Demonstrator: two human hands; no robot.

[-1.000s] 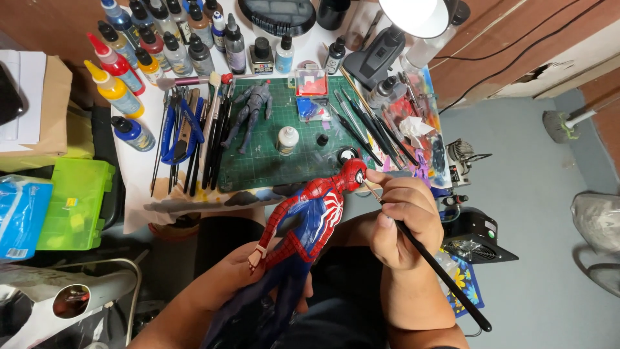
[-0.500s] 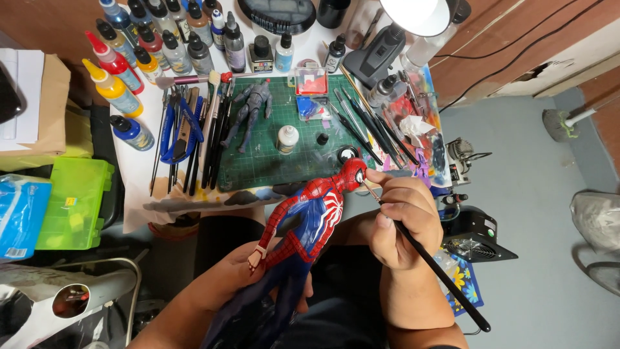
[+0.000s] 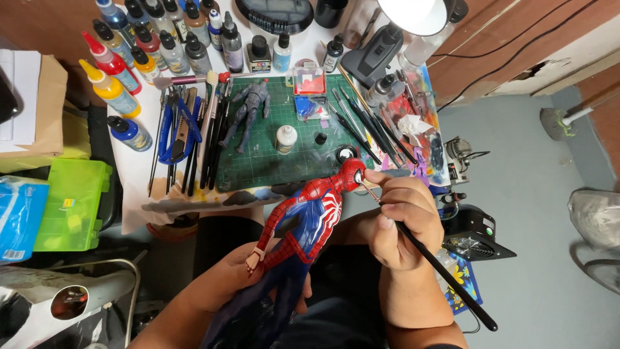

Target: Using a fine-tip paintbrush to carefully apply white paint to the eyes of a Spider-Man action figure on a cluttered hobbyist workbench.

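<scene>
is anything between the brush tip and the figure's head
Nothing visible. The right hand holds the thin paintbrush with its tip at the head of the red and blue figure, which the left hand holds by the legs.

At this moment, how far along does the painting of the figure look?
The figure already shows full red and blue colour on its torso and arms. In hand: the left hand grips its legs while the right hand holds the brush with its tip at the head. The grey figure on the green mat looks unpainted. Remaining detail work cannot be judged.
</scene>
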